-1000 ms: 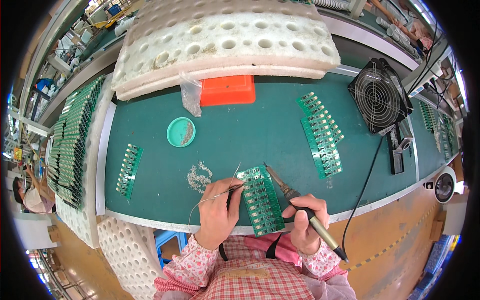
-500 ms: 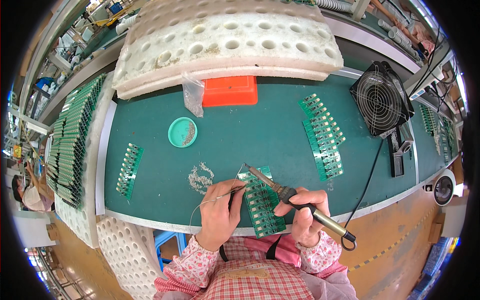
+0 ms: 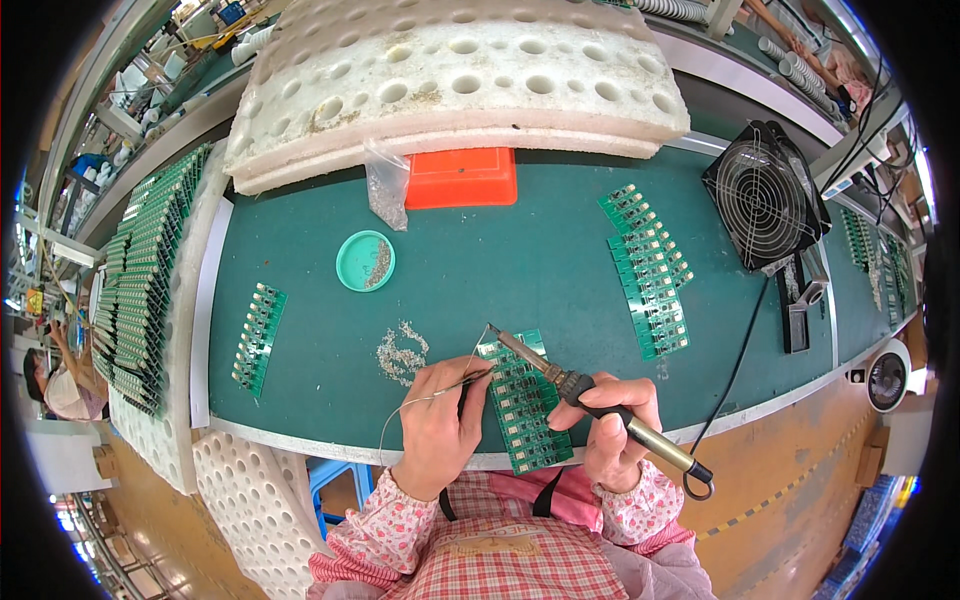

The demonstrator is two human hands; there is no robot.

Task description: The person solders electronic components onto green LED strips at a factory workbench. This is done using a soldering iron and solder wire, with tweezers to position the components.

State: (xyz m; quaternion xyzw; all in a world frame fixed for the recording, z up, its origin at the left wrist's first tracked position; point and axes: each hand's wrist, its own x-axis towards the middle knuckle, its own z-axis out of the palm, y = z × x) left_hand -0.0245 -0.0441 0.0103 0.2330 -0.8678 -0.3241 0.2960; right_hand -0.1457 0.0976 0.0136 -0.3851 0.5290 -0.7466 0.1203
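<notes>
A green circuit board panel [image 3: 522, 415] lies at the table's front edge between my hands. My right hand [image 3: 618, 420] is closed round a soldering iron [image 3: 582, 387], its tip over the panel's far left corner. In my left hand [image 3: 438, 422], closed at the panel's left edge, is a thin solder wire [image 3: 415, 402] whose end rises to the iron's tip. A dark slim tool, perhaps tweezers [image 3: 464, 398], also shows between those fingers; its kind is partly hidden. Left of the panel lies a loose pile of tiny parts [image 3: 402, 355].
A green round dish [image 3: 347, 262], a clear bag [image 3: 386, 190] and a red tray [image 3: 462, 180] stand farther back, before white foam blocks [image 3: 450, 135]. More boards lie right [image 3: 650, 290] and left [image 3: 260, 340]. A black fan [image 3: 757, 195] and an iron stand [image 3: 796, 322] are at right.
The view has shifted very slightly. Both hands, the iron and the solder wire keep practically the same place at the panel.
</notes>
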